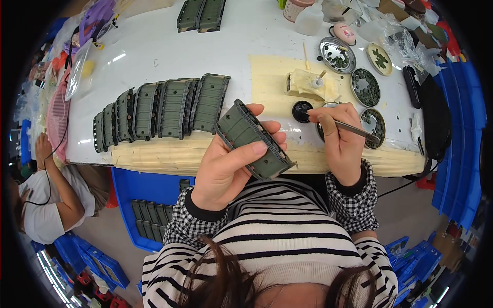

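My left hand (231, 161) grips a dark green ribbed panel (251, 138) with toothed dark edges, holding it tilted above the table's near edge. The thumb presses across its face and the fingers wrap behind it. In my right hand (341, 138) are metal tweezers (354, 130), pinched between thumb and fingers. Their tip is at a small round black pot (302, 111) with dark, shiny contents; whether it touches them I cannot tell. Beside that hand, a round tin (383, 134) holds small dark green pieces, and another dish is partly hidden behind the hand.
A row of similar green panels (172, 109) stands left, with two more (201, 14) at the back. Several dishes of green bits (365, 88) line the right, near a taped block (303, 84). A blue crate (126, 205) with panels sits below; a person (51, 200) works at left.
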A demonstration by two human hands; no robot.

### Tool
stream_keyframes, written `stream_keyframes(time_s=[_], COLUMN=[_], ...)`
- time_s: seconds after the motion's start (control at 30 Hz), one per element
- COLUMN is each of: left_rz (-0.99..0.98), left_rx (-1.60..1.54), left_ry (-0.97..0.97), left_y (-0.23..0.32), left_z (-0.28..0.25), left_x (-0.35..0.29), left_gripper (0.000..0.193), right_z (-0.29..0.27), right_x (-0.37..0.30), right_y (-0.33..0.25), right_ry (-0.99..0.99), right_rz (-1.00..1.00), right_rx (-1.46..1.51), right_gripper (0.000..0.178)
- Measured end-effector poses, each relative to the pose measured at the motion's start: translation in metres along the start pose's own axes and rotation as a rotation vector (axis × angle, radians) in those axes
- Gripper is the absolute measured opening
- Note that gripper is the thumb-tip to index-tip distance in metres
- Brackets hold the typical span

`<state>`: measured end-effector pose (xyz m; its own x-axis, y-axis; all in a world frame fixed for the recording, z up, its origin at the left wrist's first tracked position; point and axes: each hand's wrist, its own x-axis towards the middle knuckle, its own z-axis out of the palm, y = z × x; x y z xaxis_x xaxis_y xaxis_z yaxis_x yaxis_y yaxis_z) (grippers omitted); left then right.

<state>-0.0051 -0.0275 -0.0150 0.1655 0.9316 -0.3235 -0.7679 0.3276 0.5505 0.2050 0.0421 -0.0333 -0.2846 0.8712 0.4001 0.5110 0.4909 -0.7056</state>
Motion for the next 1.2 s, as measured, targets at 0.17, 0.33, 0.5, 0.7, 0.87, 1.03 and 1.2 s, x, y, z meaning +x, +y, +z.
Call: stream_keyframes(time_s=[0.17,0.33,0.5,0.7,0.87,1.03,1.2], left_rz=[0.038,0.074,0.067,0.023,0.021,0.027,0.026], left_rx=[-0.032,-0.044,-0.125,-0.177,-0.142,-0.120,-0.124], left_ry=[0.076,0.119,0.188,0.196,0.187,0.207,0.197], left_y=[0.000,0.002,0.003,0.001,0.000,0.000,-0.001], left_z=[0.003,0.000,0.000,0.008,0.008,0.010,0.008], left_x=[0.001,0.001,0.005,0.007,0.006,0.005,0.005], left_gripper=[0.050,0.047,0.048,0.048,0.043,0.042,0.042], right_z=[0.000,-0.006,-0.024,-0.020,-0.016,-0.018,-0.017], right_x=[0.000,-0.001,-0.005,-0.006,-0.007,-0.005,-0.005], right_y=[0.001,-0.004,-0.024,-0.039,-0.041,-0.043,-0.042], right_ry=[-0.010,0.013,-0.001,-0.140,-0.168,-0.189,-0.189], right_rz=[-0.009,-0.002,-0.097,-0.145,-0.112,-0.107,-0.123], right_rx=[-0.025,0.107,0.268,0.445,0.470,0.433,0.418], right_gripper=[0.012,0.014,0.018,0.019,0.018,0.017,0.017])
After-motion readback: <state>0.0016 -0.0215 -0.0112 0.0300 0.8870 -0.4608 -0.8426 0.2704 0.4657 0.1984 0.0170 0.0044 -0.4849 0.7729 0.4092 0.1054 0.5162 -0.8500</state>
